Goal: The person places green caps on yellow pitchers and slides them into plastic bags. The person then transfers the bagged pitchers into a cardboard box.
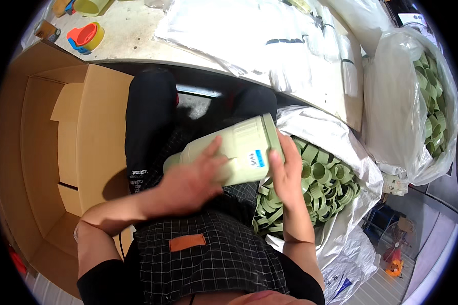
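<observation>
A pale green plastic container [229,140] lies tilted across my lap, with a white and blue barcode sticker [256,159] on its upper face. My right hand [286,170] grips its right end, where a raised green rim or lid [269,129] runs round it; the thumb is on the near face. Over the container's left part is my left hand [196,178], blurred by motion, with its fingers spread. Whether those fingers touch the surface, I cannot tell. The container's lower left end is partly hidden behind this hand.
An open cardboard box [104,122] stands at my left. On my right, a white sack [336,129] holds many curved green plastic pieces [318,190]; a clear bag [392,96] has similar ones. The table [132,35] ahead bears plastic bags [208,30] and coloured cups [89,36].
</observation>
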`<control>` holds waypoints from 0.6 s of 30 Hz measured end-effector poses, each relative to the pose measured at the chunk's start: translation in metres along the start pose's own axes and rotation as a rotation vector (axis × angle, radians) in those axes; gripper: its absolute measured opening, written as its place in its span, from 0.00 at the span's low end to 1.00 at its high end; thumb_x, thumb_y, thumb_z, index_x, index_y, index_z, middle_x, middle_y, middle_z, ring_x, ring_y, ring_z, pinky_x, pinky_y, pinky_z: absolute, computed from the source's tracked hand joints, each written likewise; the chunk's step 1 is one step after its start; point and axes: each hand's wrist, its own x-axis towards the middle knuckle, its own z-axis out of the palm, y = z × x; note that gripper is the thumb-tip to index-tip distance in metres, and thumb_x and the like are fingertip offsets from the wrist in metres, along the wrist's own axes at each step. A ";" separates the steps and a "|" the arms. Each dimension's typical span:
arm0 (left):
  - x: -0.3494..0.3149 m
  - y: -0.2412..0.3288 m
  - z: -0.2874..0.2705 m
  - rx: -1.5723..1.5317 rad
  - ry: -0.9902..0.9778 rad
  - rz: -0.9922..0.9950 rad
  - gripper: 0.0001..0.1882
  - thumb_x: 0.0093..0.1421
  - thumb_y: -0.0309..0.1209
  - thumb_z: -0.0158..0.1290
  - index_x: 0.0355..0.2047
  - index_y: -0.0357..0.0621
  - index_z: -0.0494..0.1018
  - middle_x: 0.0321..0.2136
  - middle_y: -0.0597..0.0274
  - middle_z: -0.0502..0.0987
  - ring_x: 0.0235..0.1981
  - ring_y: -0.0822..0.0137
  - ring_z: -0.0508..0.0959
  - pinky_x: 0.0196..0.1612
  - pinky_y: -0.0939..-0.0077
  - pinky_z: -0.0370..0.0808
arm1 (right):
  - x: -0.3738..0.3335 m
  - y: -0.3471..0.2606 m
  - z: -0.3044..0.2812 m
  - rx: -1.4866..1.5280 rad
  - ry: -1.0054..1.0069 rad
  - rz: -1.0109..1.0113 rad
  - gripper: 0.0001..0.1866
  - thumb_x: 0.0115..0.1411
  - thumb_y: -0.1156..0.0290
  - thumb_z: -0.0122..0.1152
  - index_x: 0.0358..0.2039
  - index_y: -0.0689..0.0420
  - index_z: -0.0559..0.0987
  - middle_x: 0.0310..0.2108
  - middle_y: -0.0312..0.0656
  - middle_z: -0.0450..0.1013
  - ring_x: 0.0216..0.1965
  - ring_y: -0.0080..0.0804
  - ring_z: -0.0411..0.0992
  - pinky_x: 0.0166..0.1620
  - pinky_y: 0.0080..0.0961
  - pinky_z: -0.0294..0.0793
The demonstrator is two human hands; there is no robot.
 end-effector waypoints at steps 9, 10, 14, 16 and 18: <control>0.005 -0.030 -0.002 0.102 0.129 -0.097 0.38 0.58 0.41 0.61 0.64 0.39 0.58 0.67 0.40 0.59 0.43 0.43 0.81 0.43 0.57 0.79 | 0.010 -0.029 -0.008 -0.150 -0.093 -0.072 0.28 0.66 0.56 0.55 0.56 0.67 0.74 0.37 0.54 0.72 0.41 0.50 0.71 0.47 0.39 0.70; 0.012 -0.049 -0.018 -0.086 0.338 0.044 0.38 0.59 0.40 0.60 0.64 0.39 0.57 0.68 0.40 0.58 0.43 0.43 0.80 0.44 0.57 0.79 | 0.012 -0.044 -0.007 -0.222 -0.181 -0.171 0.28 0.65 0.58 0.58 0.57 0.67 0.73 0.37 0.53 0.71 0.39 0.50 0.70 0.47 0.37 0.71; 0.004 -0.006 -0.010 0.064 0.048 0.038 0.26 0.64 0.30 0.55 0.60 0.36 0.65 0.56 0.37 0.71 0.46 0.42 0.79 0.49 0.60 0.77 | 0.029 0.009 -0.003 0.216 -0.106 0.168 0.23 0.64 0.66 0.61 0.55 0.67 0.75 0.34 0.46 0.70 0.36 0.34 0.69 0.44 0.30 0.70; 0.038 -0.037 -0.037 -0.104 0.104 0.057 0.16 0.64 0.27 0.55 0.51 0.37 0.72 0.47 0.41 0.76 0.41 0.45 0.80 0.46 0.62 0.77 | 0.030 0.032 -0.021 0.382 -0.114 0.180 0.23 0.66 0.62 0.58 0.54 0.65 0.77 0.35 0.41 0.72 0.38 0.30 0.70 0.46 0.28 0.69; 0.092 -0.064 -0.063 -0.111 0.304 0.175 0.08 0.63 0.25 0.55 0.41 0.37 0.78 0.38 0.46 0.80 0.36 0.47 0.79 0.42 0.63 0.77 | 0.048 0.054 -0.021 0.204 0.016 0.057 0.26 0.68 0.57 0.55 0.58 0.64 0.74 0.40 0.41 0.72 0.44 0.33 0.69 0.53 0.30 0.67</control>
